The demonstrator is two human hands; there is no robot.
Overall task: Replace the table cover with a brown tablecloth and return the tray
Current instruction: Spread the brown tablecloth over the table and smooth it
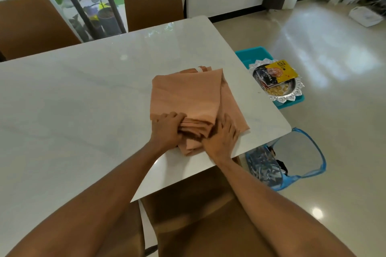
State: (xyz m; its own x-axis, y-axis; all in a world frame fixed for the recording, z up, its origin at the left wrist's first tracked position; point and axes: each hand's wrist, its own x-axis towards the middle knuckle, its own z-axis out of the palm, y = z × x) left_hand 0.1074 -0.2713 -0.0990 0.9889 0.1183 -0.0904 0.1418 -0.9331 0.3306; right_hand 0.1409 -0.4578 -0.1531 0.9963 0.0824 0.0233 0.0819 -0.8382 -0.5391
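Note:
A folded brown tablecloth (pixel 188 97) lies on the bare white table (pixel 83 100) near its right corner. My left hand (pixel 167 129) grips the bunched folds at the cloth's near edge. Just to the right, my right hand (pixel 221 139) lies on the cloth with its fingers straight, pressing the fabric. A silver tray (pixel 292 91) with snack packets stands off the table on a turquoise stool (pixel 254 52) at the right.
Brown chairs stand at the far side (pixel 152 1), the far left (pixel 31 24) and right below me (pixel 200 215). A blue mesh basket (pixel 292 177) holding patterned fabric sits on the floor by the table's right corner. Shiny floor spreads to the right.

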